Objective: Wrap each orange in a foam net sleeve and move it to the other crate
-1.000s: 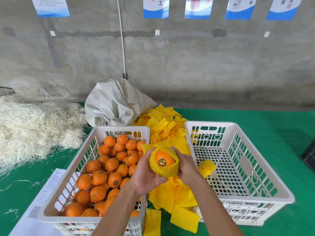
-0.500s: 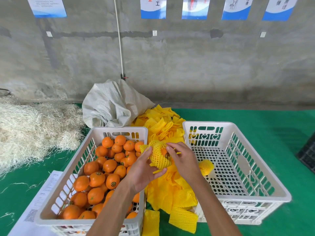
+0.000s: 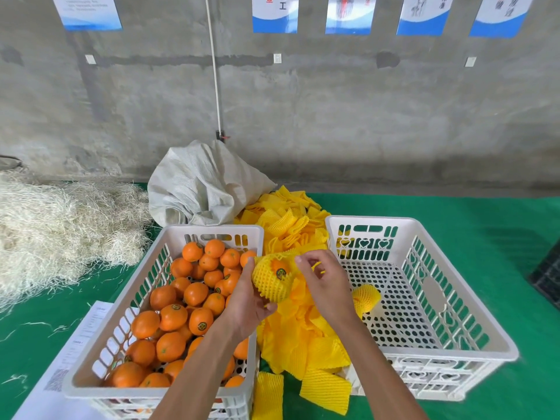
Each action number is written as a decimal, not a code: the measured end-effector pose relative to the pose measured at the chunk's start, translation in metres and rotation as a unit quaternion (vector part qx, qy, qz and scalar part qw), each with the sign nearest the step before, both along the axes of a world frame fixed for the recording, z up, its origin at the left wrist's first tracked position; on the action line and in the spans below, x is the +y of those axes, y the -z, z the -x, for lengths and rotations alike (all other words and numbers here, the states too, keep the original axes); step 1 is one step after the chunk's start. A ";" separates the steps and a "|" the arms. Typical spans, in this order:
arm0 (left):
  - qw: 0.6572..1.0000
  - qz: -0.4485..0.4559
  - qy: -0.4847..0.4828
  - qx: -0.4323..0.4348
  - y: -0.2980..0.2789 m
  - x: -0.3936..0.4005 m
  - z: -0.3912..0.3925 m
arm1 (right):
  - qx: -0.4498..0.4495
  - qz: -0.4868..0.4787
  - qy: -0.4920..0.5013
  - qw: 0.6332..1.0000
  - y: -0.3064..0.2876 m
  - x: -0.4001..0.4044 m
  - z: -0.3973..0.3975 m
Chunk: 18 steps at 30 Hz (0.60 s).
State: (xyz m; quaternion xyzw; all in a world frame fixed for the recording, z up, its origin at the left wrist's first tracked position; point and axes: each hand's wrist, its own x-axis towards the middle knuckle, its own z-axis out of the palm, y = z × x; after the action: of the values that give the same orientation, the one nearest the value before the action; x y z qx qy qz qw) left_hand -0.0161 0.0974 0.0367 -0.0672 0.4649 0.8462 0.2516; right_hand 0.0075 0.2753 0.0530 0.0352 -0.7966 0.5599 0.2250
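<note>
Since a second ago I see foam net sleeve (image 3: 271, 284) pulled further over orange (image 3: 278, 266) (nearly wrapped); left hand (image 3: 247, 301) holds it, right hand (image 3: 322, 280) pinches the sleeve edge.

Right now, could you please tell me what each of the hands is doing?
Left hand: holds the netted orange from below.
Right hand: fingers curled, pinching the foam net sleeve at the orange's top.
</note>
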 end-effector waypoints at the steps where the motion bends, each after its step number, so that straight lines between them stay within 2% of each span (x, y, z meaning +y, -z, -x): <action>1: 1.000 0.009 0.002 0.015 -0.003 0.001 -0.002 | -0.005 -0.022 -0.017 1.000 -0.001 -0.002 0.000; 3: 0.998 0.044 -0.003 0.054 -0.008 0.005 -0.007 | -0.027 -0.059 -0.029 0.997 -0.001 -0.008 0.002; 6: 0.993 0.072 -0.049 0.085 -0.010 0.013 -0.012 | -0.061 -0.060 -0.022 0.996 0.001 -0.016 0.005; 11: 0.992 0.038 -0.087 0.087 -0.013 0.027 -0.016 | -0.064 -0.022 -0.012 0.998 0.007 -0.025 0.004; 15: 0.989 0.079 -0.096 0.084 -0.007 0.025 -0.012 | -0.095 0.037 -0.021 0.995 0.003 -0.020 0.007; 18: 0.988 0.101 -0.092 0.065 -0.005 0.024 -0.008 | -0.108 0.043 -0.045 0.992 0.001 -0.013 0.009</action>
State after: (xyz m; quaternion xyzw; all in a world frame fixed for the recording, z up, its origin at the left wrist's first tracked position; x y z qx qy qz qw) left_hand -0.0084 0.1215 0.0419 -0.0797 0.5554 0.8169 0.1335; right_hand -0.0013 0.2627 0.0519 0.0006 -0.7889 0.6041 0.1131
